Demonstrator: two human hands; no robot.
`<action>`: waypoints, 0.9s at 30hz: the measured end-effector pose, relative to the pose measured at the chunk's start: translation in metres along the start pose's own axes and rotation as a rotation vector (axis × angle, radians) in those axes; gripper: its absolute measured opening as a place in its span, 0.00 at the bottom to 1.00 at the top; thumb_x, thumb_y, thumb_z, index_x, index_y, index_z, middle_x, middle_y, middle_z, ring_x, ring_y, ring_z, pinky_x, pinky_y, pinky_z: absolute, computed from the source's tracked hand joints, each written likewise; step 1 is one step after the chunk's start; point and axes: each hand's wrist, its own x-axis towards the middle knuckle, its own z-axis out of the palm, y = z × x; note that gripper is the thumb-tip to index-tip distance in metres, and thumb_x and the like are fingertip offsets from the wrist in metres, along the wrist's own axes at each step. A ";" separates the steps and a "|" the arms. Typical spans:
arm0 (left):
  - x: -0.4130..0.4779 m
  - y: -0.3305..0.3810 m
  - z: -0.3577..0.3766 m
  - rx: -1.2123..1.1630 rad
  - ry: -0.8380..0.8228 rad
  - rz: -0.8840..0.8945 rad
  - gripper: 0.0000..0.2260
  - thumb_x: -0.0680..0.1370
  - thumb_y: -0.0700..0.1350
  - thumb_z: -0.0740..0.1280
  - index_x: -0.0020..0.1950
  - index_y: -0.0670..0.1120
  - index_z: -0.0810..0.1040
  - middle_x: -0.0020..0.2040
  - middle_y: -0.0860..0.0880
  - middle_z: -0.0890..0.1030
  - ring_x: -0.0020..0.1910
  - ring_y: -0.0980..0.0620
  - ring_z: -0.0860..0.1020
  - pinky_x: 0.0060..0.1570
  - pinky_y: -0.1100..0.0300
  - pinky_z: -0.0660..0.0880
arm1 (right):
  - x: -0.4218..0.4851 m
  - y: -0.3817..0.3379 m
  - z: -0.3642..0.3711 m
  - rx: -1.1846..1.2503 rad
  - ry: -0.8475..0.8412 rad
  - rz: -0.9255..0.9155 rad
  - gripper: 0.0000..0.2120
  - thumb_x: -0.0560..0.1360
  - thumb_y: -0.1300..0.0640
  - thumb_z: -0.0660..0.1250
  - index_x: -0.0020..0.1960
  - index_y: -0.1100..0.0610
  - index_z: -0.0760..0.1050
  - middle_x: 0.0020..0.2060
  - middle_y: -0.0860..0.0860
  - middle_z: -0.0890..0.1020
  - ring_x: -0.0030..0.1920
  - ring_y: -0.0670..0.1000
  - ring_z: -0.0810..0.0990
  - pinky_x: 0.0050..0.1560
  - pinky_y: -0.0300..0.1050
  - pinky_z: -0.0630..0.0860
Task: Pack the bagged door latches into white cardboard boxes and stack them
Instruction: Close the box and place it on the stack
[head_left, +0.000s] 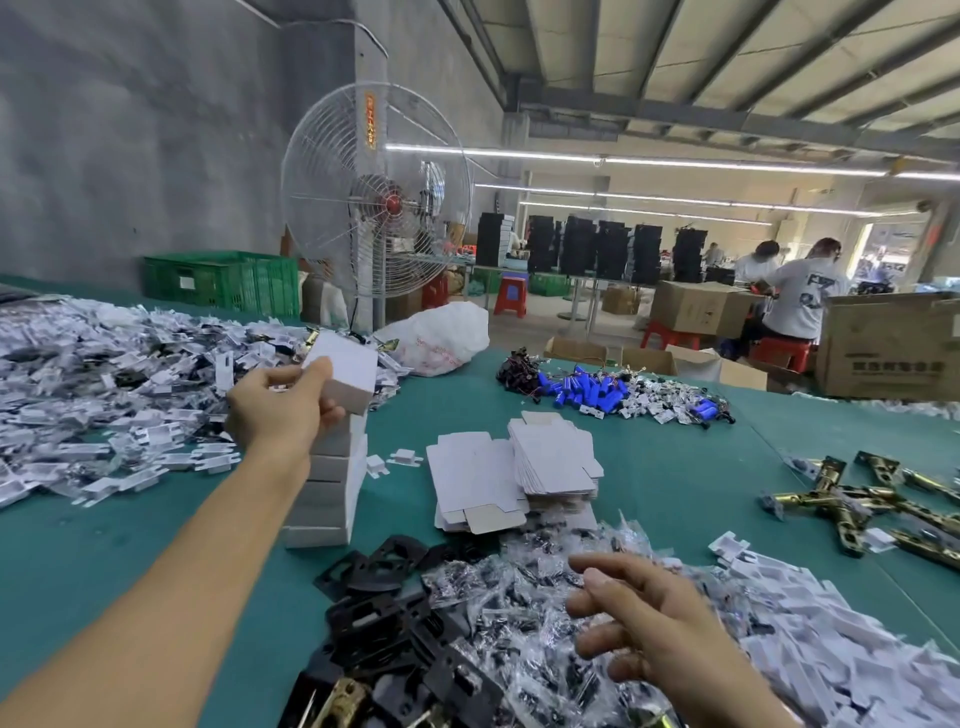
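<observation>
Head view: the left hand (283, 405) grips a small closed white cardboard box (350, 376), fingers curled round its near side, directly over a tall stack of matching white boxes (332, 483) on the green table (675, 457). The right hand (639, 618) holds nothing, its fingers loosely spread above a heap of clear plastic bags of dark metal latch parts (519, 623). Flat unfolded white box blanks (550, 462) lie just beyond that heap.

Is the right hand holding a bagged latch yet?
No, the right hand hangs open above the pile of bagged parts, its fingers loosely spread with nothing between them.
</observation>
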 end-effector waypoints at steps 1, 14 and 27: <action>0.002 -0.002 0.000 0.001 0.019 -0.011 0.10 0.75 0.44 0.77 0.45 0.44 0.76 0.36 0.43 0.81 0.22 0.56 0.78 0.25 0.64 0.77 | 0.000 0.000 0.001 -0.003 -0.001 0.004 0.07 0.79 0.58 0.66 0.55 0.55 0.81 0.39 0.55 0.85 0.33 0.53 0.82 0.29 0.40 0.72; 0.000 -0.015 -0.004 0.549 0.100 0.364 0.12 0.75 0.60 0.71 0.54 0.56 0.78 0.62 0.44 0.68 0.61 0.41 0.70 0.48 0.53 0.65 | 0.002 0.005 0.000 -0.017 -0.007 0.016 0.07 0.78 0.57 0.67 0.54 0.54 0.82 0.40 0.54 0.86 0.33 0.53 0.83 0.28 0.39 0.73; 0.004 -0.041 0.003 0.684 0.003 0.463 0.23 0.73 0.52 0.77 0.66 0.50 0.76 0.68 0.40 0.69 0.64 0.34 0.72 0.49 0.46 0.73 | 0.003 0.007 -0.002 -0.010 -0.016 -0.008 0.07 0.78 0.58 0.67 0.53 0.53 0.82 0.39 0.54 0.86 0.33 0.53 0.83 0.28 0.39 0.73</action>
